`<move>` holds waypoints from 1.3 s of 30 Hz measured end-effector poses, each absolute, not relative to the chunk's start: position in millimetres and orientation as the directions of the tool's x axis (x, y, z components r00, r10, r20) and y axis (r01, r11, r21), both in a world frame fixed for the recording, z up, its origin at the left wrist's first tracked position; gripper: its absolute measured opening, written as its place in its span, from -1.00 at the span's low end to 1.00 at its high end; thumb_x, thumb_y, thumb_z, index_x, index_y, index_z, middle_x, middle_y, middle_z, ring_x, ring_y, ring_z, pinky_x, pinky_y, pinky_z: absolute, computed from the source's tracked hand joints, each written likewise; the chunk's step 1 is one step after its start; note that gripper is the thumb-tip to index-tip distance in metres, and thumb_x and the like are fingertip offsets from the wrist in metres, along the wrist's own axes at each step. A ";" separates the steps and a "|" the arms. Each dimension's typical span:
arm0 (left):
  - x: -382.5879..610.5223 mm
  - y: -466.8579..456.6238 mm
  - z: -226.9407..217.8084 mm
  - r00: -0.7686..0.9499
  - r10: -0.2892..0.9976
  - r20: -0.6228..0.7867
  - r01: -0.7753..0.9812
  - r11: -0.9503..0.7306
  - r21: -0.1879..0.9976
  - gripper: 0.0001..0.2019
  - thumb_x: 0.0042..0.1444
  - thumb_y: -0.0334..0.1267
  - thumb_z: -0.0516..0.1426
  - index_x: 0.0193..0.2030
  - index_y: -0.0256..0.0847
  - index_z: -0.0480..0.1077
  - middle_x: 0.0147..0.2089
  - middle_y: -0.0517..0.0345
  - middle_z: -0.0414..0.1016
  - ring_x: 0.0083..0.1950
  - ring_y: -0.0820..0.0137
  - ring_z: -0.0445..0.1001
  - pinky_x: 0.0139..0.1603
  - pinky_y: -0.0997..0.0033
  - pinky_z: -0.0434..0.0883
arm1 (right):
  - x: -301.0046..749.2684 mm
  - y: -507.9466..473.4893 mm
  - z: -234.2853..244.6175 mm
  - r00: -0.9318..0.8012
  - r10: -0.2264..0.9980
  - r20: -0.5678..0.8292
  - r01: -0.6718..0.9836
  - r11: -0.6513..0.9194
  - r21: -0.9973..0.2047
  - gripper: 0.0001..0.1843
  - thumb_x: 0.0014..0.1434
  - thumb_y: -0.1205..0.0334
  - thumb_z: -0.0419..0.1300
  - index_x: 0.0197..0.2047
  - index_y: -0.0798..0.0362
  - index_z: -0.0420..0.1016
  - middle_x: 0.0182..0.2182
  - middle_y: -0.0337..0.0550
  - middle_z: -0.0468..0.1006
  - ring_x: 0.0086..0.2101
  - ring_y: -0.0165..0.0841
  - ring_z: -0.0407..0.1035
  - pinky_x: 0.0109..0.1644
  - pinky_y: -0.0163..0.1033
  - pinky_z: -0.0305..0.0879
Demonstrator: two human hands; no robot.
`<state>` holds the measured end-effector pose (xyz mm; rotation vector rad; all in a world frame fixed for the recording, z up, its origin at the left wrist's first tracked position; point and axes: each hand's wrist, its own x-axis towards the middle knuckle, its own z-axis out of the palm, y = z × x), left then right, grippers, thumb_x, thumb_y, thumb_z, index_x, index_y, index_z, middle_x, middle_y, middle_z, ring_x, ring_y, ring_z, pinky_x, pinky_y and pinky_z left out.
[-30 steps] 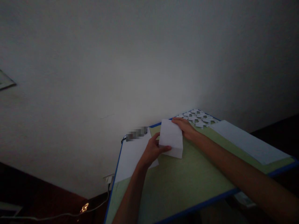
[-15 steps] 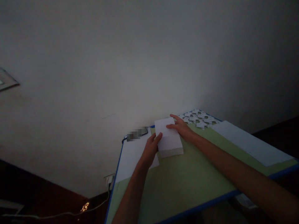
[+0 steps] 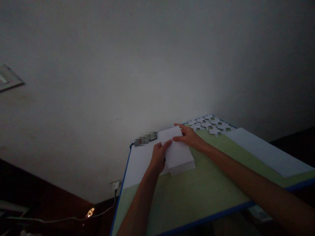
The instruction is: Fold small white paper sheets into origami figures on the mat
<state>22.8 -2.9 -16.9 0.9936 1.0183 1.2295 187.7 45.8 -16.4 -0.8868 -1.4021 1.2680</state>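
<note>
A thick stack of white paper (image 3: pixel 178 157) lies on a green table top (image 3: pixel 197 193) near the wall. My left hand (image 3: pixel 158 156) rests on the stack's left side, fingers bent over its top. My right hand (image 3: pixel 189 136) lies on the far right corner of the stack, fingers stretched across the top sheet. Both hands touch the stack; it rests on the table.
Several small folded white paper pieces (image 3: pixel 209 124) lie at the far corner. A long white sheet (image 3: pixel 265 150) lies on the right, another white sheet (image 3: pixel 140 160) on the left. The table has a blue edge (image 3: pixel 216 214). A cable and a socket (image 3: pixel 114 186) sit by the wall below.
The stack was held tilted up a second ago; it now lies flat on the table, turned a little and moved slightly left. Both hands have shifted onto its top.
</note>
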 end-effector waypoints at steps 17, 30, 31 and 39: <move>23.8 2.1 -25.6 -0.125 0.992 -0.002 -0.209 -0.024 0.978 -0.58 -0.13 0.02 0.36 -0.32 -0.34 0.50 -0.52 0.07 0.51 -0.50 0.35 0.47 -0.55 0.48 0.18 | 176.3 27.7 -26.8 -0.233 0.650 0.724 0.409 0.741 -0.533 -0.60 0.33 0.30 0.11 0.19 -0.09 0.51 0.04 -0.09 0.61 0.03 -0.18 0.47 0.21 0.04 0.33; 21.9 4.4 -23.3 -0.139 0.990 -0.031 -0.353 -0.020 0.936 -0.48 0.00 0.20 0.24 -0.16 -0.26 0.48 -0.37 0.07 0.56 -0.34 0.31 0.52 -0.43 0.47 0.29 | 179.4 25.1 -29.3 -0.433 0.476 0.766 0.328 0.874 -0.358 -0.54 0.32 0.20 0.18 0.27 -0.16 0.42 0.18 -0.01 0.45 0.15 -0.15 0.32 0.25 0.12 0.26; 21.3 5.0 -22.3 -0.125 0.991 -0.046 -0.382 -0.005 0.924 -0.44 0.04 0.26 0.18 -0.12 -0.24 0.48 -0.33 0.05 0.58 -0.31 0.30 0.54 -0.40 0.46 0.31 | 180.1 24.9 -29.1 -0.451 0.474 0.757 0.325 0.877 -0.355 -0.55 0.34 0.18 0.16 0.28 -0.15 0.41 0.20 0.00 0.43 0.17 -0.14 0.30 0.26 0.13 0.25; 24.6 1.3 -16.6 0.005 0.997 0.078 -0.342 -0.072 0.937 -0.51 0.01 0.08 0.31 -0.07 -0.29 0.51 -0.19 -0.01 0.62 -0.21 0.28 0.57 -0.29 0.45 0.38 | 177.5 30.5 -30.8 -0.359 0.514 0.779 0.308 0.853 -0.421 -0.56 0.31 0.24 0.18 0.24 -0.13 0.45 0.08 -0.01 0.47 0.09 -0.17 0.34 0.23 0.08 0.29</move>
